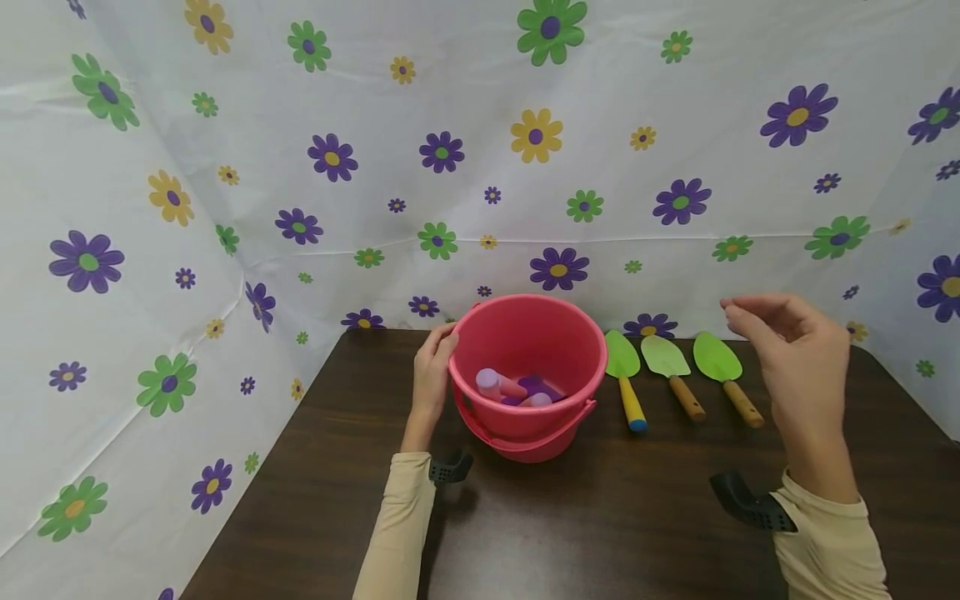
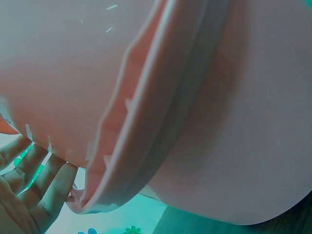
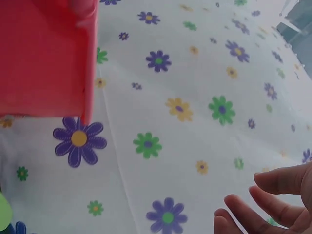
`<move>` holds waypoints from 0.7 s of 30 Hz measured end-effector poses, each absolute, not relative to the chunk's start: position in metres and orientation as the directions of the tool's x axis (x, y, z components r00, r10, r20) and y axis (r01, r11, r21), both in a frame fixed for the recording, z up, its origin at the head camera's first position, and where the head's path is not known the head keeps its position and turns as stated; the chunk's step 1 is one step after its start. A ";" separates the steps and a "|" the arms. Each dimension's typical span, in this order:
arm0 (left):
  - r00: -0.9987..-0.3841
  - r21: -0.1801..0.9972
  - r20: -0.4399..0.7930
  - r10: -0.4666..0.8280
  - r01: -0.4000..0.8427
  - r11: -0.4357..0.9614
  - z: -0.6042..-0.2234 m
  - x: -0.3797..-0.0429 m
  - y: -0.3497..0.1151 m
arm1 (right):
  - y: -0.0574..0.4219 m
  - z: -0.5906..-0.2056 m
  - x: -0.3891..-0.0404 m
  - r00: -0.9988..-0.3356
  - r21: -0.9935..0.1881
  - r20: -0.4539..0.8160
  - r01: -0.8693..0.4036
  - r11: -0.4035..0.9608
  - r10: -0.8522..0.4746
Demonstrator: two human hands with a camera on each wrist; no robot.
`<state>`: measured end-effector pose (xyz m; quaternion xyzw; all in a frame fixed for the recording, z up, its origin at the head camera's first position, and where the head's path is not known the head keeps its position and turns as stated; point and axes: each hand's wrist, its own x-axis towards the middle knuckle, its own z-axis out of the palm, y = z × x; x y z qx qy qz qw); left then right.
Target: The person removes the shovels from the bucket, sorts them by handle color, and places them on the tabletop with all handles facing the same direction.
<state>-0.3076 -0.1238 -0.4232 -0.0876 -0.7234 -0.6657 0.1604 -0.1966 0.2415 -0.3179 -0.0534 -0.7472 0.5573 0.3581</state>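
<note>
A pink bucket [image 1: 528,333] stands on the dark table, its handle hanging down at the front. Inside it lie pink and purple pieces [image 1: 517,387] with rounded, handle-like ends; their kind is not clear. My left hand [image 1: 433,371] rests against the bucket's left side by the rim. In the left wrist view, extended fingers [image 2: 56,187] touch the bucket wall [image 2: 209,146]. Raised above the table's right part, my right hand [image 1: 802,367] holds nothing, its fingers loosely bent. Three green-bladed hand trowels lie between that hand and the bucket: a yellow-handled trowel [image 1: 632,400] and two wooden-handled trowels [image 1: 684,392].
The dark wooden table [image 1: 570,533] ends against a white flowered cloth [image 1: 480,108] at the back and sides. Black wrist mounts [image 1: 450,468] sit on both forearms.
</note>
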 end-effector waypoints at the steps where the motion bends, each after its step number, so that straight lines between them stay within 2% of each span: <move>1: -0.934 0.936 0.347 -0.087 0.339 0.098 -0.423 -0.307 -0.124 | 0.239 -0.316 -0.194 -0.742 -0.870 0.478 -0.323 0.373 0.471; 10: -0.937 0.939 0.339 -0.087 0.331 0.090 -0.423 -0.307 -0.123 | 0.221 -0.310 -0.185 -0.790 -0.842 0.506 -0.364 0.398 0.347; 21: -0.937 0.940 0.339 -0.083 0.332 0.080 -0.423 -0.307 -0.124 | 0.194 -0.308 -0.183 -0.811 -0.780 0.550 -0.413 0.470 0.201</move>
